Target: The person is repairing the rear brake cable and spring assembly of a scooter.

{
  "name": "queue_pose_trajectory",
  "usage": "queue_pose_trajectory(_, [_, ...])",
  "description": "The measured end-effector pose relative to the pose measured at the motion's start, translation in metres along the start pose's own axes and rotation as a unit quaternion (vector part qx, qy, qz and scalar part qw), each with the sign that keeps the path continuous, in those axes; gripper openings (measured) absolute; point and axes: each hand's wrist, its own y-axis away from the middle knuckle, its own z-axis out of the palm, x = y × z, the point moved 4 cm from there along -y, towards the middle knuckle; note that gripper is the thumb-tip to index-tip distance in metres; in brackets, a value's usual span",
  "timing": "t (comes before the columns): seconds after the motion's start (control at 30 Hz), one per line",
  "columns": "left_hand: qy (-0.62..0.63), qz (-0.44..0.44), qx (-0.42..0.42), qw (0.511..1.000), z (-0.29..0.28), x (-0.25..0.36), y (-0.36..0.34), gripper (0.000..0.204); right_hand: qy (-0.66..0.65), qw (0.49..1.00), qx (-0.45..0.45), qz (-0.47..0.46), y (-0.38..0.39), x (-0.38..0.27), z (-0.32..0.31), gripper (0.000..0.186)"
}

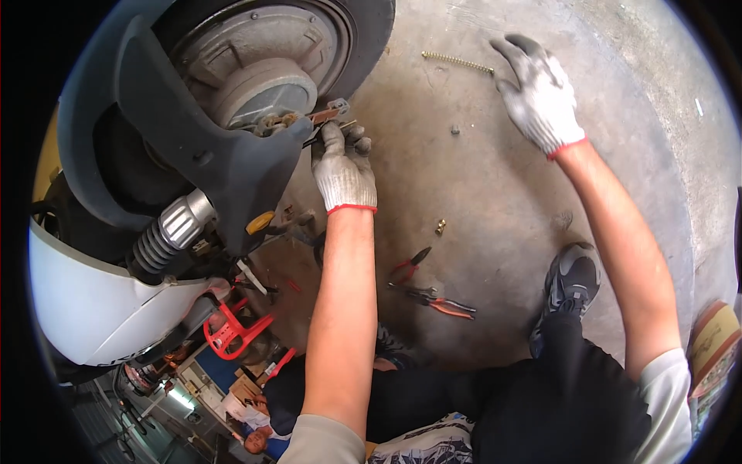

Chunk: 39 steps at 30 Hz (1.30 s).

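My left hand (345,172), in a white knitted glove with grey fingertips, is beside the hub of a scooter wheel (267,97). Its fingers are closed on a thin rod (349,124) whose brass-coloured end sticks out; the rest is mostly hidden. Just above the fingers, a rusty brown lever arm (325,115) reaches out from the axle. My right hand (541,100), gloved the same way, hovers over the concrete floor with fingers spread and nothing in them. Close to its thumb lies a long, thin brass-coloured spring (456,60).
Red-handled pliers (406,269) and orange-handled pliers (452,308) lie on the floor. Nearer the wheel are a small brass fitting (440,226) and a dark nut (455,130). A grey fender (193,116) and a shock absorber (174,232) stand left of my arm. Another person (259,437) is behind.
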Motion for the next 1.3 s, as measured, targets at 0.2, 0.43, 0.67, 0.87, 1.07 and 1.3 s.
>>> queue_pose_trajectory(0.2, [0.013,-0.002,-0.013,1.000,0.003,0.006,0.005,0.016,0.125,0.978,-0.165,-0.022,-0.037,0.018,0.071,0.030])
queue_pose_trajectory(0.43, [0.047,-0.017,-0.026,0.998,0.001,0.005,0.003,0.018,-0.033,0.979,-0.199,-0.029,-0.016,-0.020,0.035,0.017])
queue_pose_trajectory(0.67, [0.056,-0.029,-0.025,0.998,-0.001,0.004,0.006,0.019,-0.165,0.960,-0.223,-0.031,0.002,-0.073,0.031,0.016])
queue_pose_trajectory(0.87, [0.061,-0.036,-0.015,0.997,-0.001,0.005,0.007,0.019,-0.151,0.973,-0.169,-0.046,-0.003,-0.083,0.032,0.016])
queue_pose_trajectory(1.07, [0.059,-0.043,-0.016,0.997,-0.002,0.004,0.006,0.019,-0.152,0.979,-0.081,-0.111,-0.012,-0.089,0.016,0.016])
queue_pose_trajectory(1.3, [0.047,-0.013,-0.038,0.998,-0.001,0.009,0.006,0.025,-0.212,0.959,-0.172,-0.073,-0.014,-0.100,0.025,0.019])
